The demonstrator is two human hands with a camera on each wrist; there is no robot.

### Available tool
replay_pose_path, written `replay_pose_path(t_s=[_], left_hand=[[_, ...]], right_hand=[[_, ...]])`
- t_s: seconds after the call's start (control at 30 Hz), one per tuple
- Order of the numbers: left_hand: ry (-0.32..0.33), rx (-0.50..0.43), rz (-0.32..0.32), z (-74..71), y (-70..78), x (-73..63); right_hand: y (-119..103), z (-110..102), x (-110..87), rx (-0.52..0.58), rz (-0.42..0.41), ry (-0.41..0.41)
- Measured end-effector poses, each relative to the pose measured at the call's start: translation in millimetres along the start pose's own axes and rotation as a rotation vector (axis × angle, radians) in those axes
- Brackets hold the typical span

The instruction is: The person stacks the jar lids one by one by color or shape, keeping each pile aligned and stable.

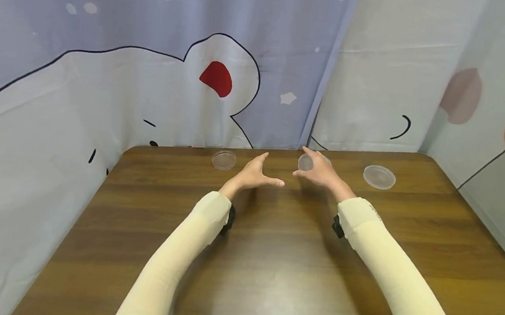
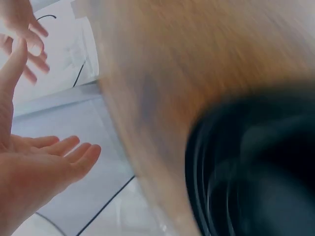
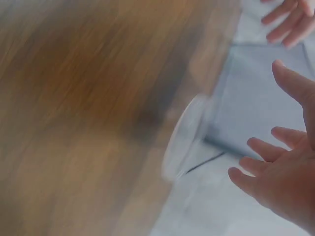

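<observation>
My left hand (image 1: 253,174) hovers over the far part of the table, thumb spread from straight fingers, holding nothing. Facing it, my right hand (image 1: 321,172) has its thumb and fingers apart too, also with nothing in its grasp. A clear round shallow dish (image 1: 305,162) lies partly hidden behind the right hand; in the right wrist view this dish (image 3: 183,142) appears beside the fingers, apart from them. To the left of the left hand sits another clear dish (image 1: 224,160). The third, a clear round dish (image 1: 379,177), rests right of the right hand.
The brown wooden table (image 1: 265,260) has rounded far corners. A printed curtain (image 1: 158,97) hangs right behind its far edge, and more cloth (image 1: 487,190) runs along the right side. A dark wrist device (image 1: 338,226) shows below the right sleeve.
</observation>
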State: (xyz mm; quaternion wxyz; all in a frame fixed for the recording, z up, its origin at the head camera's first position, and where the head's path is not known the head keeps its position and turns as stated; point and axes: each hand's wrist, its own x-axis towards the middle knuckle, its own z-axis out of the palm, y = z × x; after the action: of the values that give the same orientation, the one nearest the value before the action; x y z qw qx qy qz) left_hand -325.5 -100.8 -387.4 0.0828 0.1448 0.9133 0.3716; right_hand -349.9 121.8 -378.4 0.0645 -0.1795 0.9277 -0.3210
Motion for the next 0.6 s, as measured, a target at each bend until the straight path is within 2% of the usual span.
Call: replay_pose_path(t_s=[0.2, 0.3, 0.5, 0.6], left_hand=[[0.024, -0.069, -0.021, 15.8, -0.3, 14.2], [0.067, -0.11, -0.029, 20.9, -3.1, 23.5], [0.214, -0.363, -0.051, 31.3, -9.7, 42.6], [0.257, -0.454, -0.085, 38.3, -10.1, 50.1]], right_hand=[[40, -11, -4.3, 0.072, 0.115, 0.034], [55, -18, -5.4, 0.122, 0.166, 0.048], [77, -32, -4.7, 0.347, 0.228, 0.055], [85, -35, -3.7, 0.433, 0.257, 0.039]])
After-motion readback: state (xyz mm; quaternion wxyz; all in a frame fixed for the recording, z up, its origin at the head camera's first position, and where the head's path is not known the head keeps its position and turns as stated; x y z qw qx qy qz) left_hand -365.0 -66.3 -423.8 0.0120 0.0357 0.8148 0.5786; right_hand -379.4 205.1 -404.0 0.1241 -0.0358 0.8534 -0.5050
